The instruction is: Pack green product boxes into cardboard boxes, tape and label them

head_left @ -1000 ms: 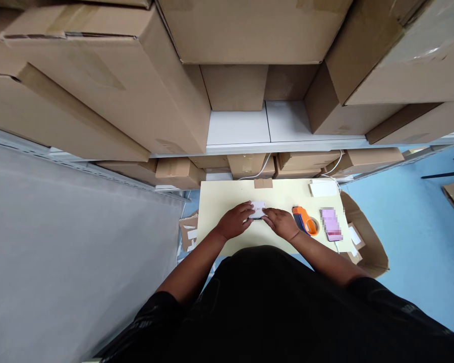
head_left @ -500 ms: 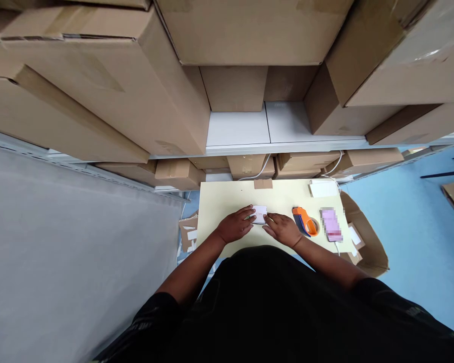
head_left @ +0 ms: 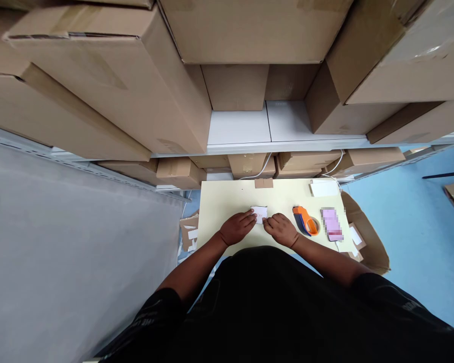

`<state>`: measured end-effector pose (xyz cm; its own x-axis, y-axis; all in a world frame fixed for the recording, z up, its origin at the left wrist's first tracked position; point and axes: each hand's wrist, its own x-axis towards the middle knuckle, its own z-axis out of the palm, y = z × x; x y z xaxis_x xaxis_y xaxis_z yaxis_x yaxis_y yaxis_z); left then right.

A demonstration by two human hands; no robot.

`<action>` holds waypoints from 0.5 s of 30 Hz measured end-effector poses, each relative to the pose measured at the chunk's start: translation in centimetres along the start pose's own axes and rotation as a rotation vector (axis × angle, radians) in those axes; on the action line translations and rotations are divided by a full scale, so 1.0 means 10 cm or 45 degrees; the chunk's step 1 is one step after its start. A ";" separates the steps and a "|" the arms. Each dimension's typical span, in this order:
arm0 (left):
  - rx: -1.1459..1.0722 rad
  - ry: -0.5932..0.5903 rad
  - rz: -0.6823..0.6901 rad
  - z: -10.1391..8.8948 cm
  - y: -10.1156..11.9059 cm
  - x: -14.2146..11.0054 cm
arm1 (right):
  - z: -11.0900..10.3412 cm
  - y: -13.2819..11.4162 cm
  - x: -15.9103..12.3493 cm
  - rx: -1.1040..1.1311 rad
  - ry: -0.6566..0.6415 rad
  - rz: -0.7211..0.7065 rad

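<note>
A small flat white box (head_left: 260, 214) with faint reddish lettering lies on the pale yellow tabletop (head_left: 219, 196). At its left side is my left hand (head_left: 237, 228), fingertips over the edge and part of the top face. My right hand (head_left: 282, 230) has its fingers curled in, with the tips pinching at the box's lower right corner. Both hands are closed on the box, and the thumbs are largely hidden. To the right of my right hand rests an orange and blue tape dispenser (head_left: 305, 220) with a tape roll next to it.
A phone with a pink screen (head_left: 331, 223) and a white box (head_left: 323, 188) lie on the table's right side. A brown cardboard piece (head_left: 264, 183) sits at the back edge. Shelves of cardboard boxes (head_left: 181, 91) overhang the table. An open carton (head_left: 366, 237) stands at the right.
The white box has shifted slightly right and nearer to me. My right hand's fingers have curled in from a flatter, more stretched pose; my left hand still touches the left side.
</note>
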<state>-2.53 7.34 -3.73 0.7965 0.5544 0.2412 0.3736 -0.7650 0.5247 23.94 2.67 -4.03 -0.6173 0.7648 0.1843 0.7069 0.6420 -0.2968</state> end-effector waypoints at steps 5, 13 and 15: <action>0.017 0.031 -0.010 0.05 0.01 -0.05 | 0.02 0.03 0.00 -0.103 0.009 -0.060; 0.068 0.156 -0.019 0.07 0.13 -0.07 | 0.04 -0.07 0.02 0.010 0.107 0.141; -0.009 0.238 -0.064 0.05 0.20 -0.09 | 0.02 -0.15 -0.02 0.192 0.195 0.289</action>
<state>-2.23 5.15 -3.28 0.6745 0.6434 0.3620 0.4064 -0.7330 0.5455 22.94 1.54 -3.82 -0.3823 0.8942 0.2329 0.7543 0.4476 -0.4804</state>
